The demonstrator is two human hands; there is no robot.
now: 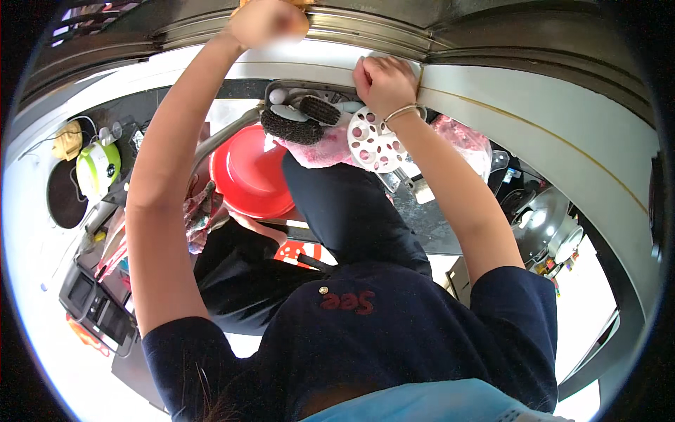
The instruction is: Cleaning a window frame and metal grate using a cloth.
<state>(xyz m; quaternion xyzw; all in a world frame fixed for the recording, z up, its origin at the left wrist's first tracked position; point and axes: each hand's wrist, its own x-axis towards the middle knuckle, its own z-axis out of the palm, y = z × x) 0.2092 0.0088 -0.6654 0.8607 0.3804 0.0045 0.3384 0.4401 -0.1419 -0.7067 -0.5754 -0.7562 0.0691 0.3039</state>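
My left hand is stretched far forward to the metal window track. An orange cloth shows beyond it at the picture's top edge, and the hand appears to press it down; the fingers are partly blurred. My right hand rests as a fist on the white sill, with a bangle at its wrist. Just below that wrist is a white perforated utensil holder. Beside it, two dark-bristled brushes lie on a grey caddy, above a pink cloth.
A red basin sits near the faucet, left of my raised knee. At right, a wok lid and pots stand on the dark counter. A green-and-white appliance is at far left.
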